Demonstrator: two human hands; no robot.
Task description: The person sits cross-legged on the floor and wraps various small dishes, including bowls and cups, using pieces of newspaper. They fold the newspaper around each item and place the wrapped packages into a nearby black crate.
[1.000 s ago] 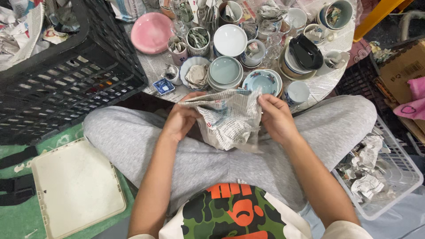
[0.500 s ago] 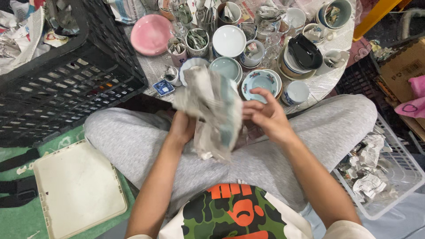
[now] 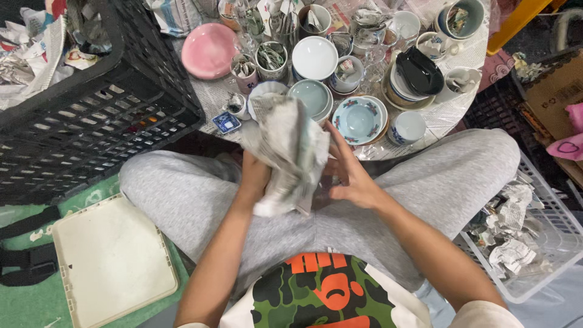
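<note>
Over the lap, near the counter (image 3: 452,112) crowded with crockery, the left hand (image 3: 254,177) grips the newspaper-wrapped bundle (image 3: 288,149) from below. The right hand (image 3: 349,176) is spread open against its side. Best to keep the bundle supported underneath while handling the paper.

Newspaper-wrapped bundle (image 3: 286,149) between both hands (image 3: 349,176)

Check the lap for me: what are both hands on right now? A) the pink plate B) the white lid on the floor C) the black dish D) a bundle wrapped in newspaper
D: the left hand is behind the newspaper bundle and the right hand presses its side, over the lap; the pink plate and black dish sit untouched on the table, and the white lid lies on the floor.
</note>
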